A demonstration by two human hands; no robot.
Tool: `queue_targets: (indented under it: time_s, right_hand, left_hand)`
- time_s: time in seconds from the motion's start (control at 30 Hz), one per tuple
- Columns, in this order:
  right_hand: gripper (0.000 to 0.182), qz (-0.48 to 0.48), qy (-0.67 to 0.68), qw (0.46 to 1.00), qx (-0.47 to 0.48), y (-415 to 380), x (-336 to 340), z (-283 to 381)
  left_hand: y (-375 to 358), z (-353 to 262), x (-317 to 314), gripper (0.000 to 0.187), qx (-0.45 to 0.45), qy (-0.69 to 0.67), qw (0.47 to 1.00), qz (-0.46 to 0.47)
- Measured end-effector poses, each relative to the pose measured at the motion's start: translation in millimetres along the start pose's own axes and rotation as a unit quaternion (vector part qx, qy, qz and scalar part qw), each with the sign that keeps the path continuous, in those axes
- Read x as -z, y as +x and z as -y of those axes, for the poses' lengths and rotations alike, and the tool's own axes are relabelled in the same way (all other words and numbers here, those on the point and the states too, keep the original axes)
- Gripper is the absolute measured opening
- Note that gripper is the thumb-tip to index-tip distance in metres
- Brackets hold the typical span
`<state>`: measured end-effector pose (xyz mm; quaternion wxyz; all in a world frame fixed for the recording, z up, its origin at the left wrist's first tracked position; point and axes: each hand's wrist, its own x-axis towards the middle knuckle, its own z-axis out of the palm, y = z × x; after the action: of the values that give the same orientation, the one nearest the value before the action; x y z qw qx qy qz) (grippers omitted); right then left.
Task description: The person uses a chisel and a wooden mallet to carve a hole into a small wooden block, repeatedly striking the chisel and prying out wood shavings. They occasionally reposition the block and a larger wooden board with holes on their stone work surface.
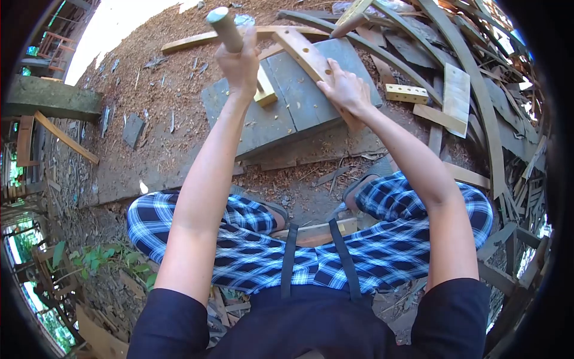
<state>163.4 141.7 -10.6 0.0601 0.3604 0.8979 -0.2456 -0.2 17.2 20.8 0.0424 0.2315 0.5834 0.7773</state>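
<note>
My left hand (238,72) is closed around a thick round wooden handle (224,30) with a pale flat top, held upright. What the handle's lower end carries is mostly hidden behind the hand. Just below the hand, a yellowish wooden block (266,97) sits over a low grey wooden work block (263,122). My right hand (347,88) grips a wooden bar with round holes (304,51), which lies slanted across the grey block. The bar's near end shows under the wrist.
A small yellow block with holes (406,93) lies right of the work block, beside pale wood offcuts (456,99). Curved strips and scrap (484,107) pile up at the right. A long wooden strip (191,42) lies behind. Wood chips (161,78) cover the ground.
</note>
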Motion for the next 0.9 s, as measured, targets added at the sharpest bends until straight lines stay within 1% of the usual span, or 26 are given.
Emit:
queue_targets:
  time_s: [0.03, 0.07, 0.1, 0.13, 0.17, 0.2, 0.23, 0.27, 0.3, 0.33, 0.37, 0.4, 0.47, 0.53, 0.6, 0.67, 0.7, 0.73, 0.8, 0.83, 0.87, 0.9]
  right_hand:
    - [0.073, -0.11, -0.08, 0.987, 0.087, 5, -15, 0]
    - [0.071, -0.223, -0.158, 0.947, 0.17, 12, -24, -4]
    - [0.074, -0.159, -0.13, 0.956, 0.21, 12, -10, 16]
    - [0.069, -0.195, -0.118, 0.922, 0.312, 26, -17, 26]
    - [0.064, -0.228, -0.106, 0.876, 0.411, 45, -22, 33]
    - [0.064, -0.229, -0.106, 0.877, 0.409, 57, -22, 50]
    - [0.061, -0.117, -0.192, 0.882, 0.415, 68, -22, 70]
    - [0.057, -0.002, -0.273, 0.867, 0.416, 75, -23, 84]
    - [0.057, 0.0, -0.268, 0.866, 0.422, 80, -25, 90]
    - [0.056, 0.046, -0.287, 0.865, 0.409, 84, -30, 98]
    - [0.055, 0.096, -0.306, 0.861, 0.396, 87, -37, 105]
    - [0.053, 0.102, -0.298, 0.857, 0.407, 80, -28, 104]
    - [0.051, 0.065, -0.25, 0.876, 0.407, 84, -41, 99]
    - [0.052, 0.071, -0.246, 0.879, 0.403, 85, -41, 100]
    - [0.054, 0.072, -0.241, 0.882, 0.398, 89, -43, 95]
    - [0.054, 0.067, -0.167, 0.9, 0.398, 103, -63, 79]
    - [0.051, 0.053, -0.049, 0.912, 0.404, 103, -66, 71]
    - [0.051, 0.055, -0.048, 0.912, 0.405, 105, -71, 68]
    - [0.051, 0.019, 0.016, 0.926, 0.376, 103, -76, 63]
    - [0.058, 0.058, -0.149, 0.937, 0.311, 82, -54, 84]
    - [0.059, 0.028, -0.211, 0.923, 0.321, 67, -44, 91]
    - [0.058, 0.011, -0.186, 0.924, 0.333, 72, -50, 89]
  left_hand:
    - [-2, 2, 2, 0.026, -0.004, 0.008, 0.999, 0.033]
    - [0, 2, 2, 0.026, -0.011, 0.012, 0.997, 0.069]
    - [1, 2, 1, 0.026, -0.01, 0.012, 0.997, 0.07]
    - [1, 0, 1, 0.026, 0.008, 0.006, 0.995, 0.099]
    - [0, -1, -1, 0.026, 0.025, -0.001, 0.991, 0.129]
    - [0, -4, -2, 0.026, 0.025, -0.001, 0.991, 0.131]
    - [0, -7, 0, 0.026, 0.044, -0.003, 0.988, 0.15]
    - [1, -11, 3, 0.027, 0.064, -0.002, 0.984, 0.166]
    - [0, -12, 5, 0.027, 0.063, -0.003, 0.985, 0.163]
    - [2, -12, 6, 0.027, 0.065, 0.005, 0.985, 0.157]
    - [3, -12, 8, 0.027, 0.06, -0.02, 0.989, 0.137]
    - [1, -11, 11, 0.027, 0.056, -0.045, 0.991, 0.117]
    - [-2, -13, 13, 0.027, 0.068, -0.059, 0.992, 0.085]
    - [-6, -11, 11, 0.028, 0.022, -0.078, 0.995, 0.065]
    - [-11, -9, 6, 0.027, 0.013, -0.076, 0.996, 0.044]
    - [-28, -4, -7, 0.026, -0.095, 0.027, 0.995, 0.024]
    - [-33, -5, -11, 0.024, -0.142, 0.053, 0.988, 0.035]
    - [-34, -4, -11, 0.024, -0.14, 0.055, 0.988, 0.034]
    - [-29, -1, -10, 0.023, -0.178, 0.072, 0.978, 0.081]
    - [-20, 1, -4, 0.022, -0.102, 0.048, 0.991, 0.073]
    - [-5, -2, -1, 0.028, -0.045, 0.007, 0.998, 0.053]
    - [10, -7, 1, 0.032, 0.024, -0.019, 0.999, 0.038]
